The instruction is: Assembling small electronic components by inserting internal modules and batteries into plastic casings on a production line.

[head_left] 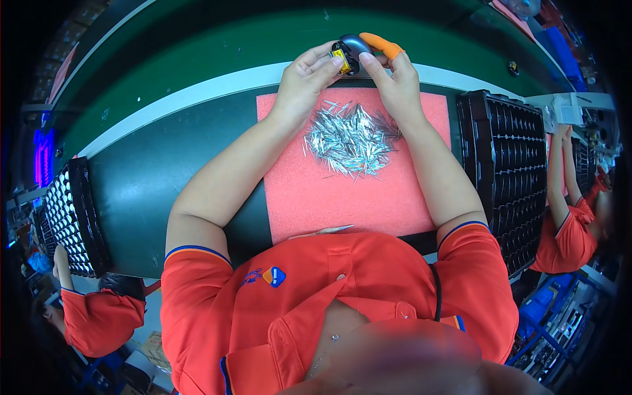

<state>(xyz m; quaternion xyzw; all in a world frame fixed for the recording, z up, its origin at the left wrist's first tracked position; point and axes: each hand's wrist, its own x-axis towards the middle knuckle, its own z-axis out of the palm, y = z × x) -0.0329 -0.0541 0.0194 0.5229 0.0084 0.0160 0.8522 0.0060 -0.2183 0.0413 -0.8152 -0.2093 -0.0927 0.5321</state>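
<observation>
My left hand (312,74) is closed on one side of a small dark device (353,48), its thumb by a yellow block (341,60) on the black inner part. My right hand (397,82) grips the device's smooth, rounded grey shell from the other side. An orange finger cot (384,45) covers one right fingertip. Both hands hold the device up past the far edge of a pink foam sheet (296,204). On the sheet, below my hands, lies a loose pile of thin silvery slivers (353,139); what they are I cannot make out.
Black compartment trays (507,171) stand stacked at the right. Another black tray (69,214) with pale round pieces is at the left. Beyond a pale rail runs a green surface (217,43), with a small dark part (513,67) on it. Co-workers sit on both sides.
</observation>
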